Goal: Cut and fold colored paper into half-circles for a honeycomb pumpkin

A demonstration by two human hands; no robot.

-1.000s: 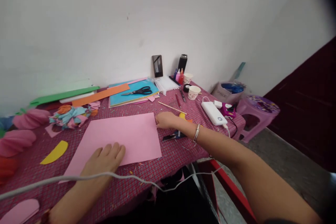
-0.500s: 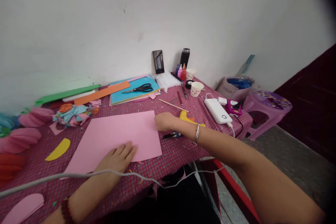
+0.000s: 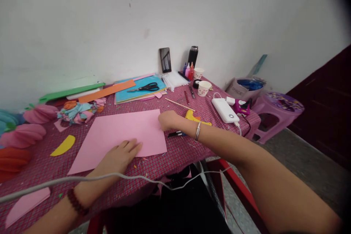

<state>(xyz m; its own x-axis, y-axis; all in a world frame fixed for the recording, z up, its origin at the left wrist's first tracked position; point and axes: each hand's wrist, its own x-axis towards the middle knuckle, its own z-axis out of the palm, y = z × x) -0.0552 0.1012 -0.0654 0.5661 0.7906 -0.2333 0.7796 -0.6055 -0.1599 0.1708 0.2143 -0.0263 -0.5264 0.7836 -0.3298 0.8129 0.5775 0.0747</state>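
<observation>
Pink paper sheet [image 3: 123, 133]: lying flat on the counter [image 3: 181, 153], near its front edge. My left hand [image 3: 119, 155] is pressing open-palmed on its near edge; my right hand [image 3: 168, 120] is resting loosely curled at its right edge, gripping nothing. Yellow glue gun [image 3: 195, 117] lying just beside my right wrist

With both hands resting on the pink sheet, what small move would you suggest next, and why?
Probably fold it: the left hand presses the pink sheet's near edge flat, while the right hand sits at its right edge, placed to lift that side over.
</observation>
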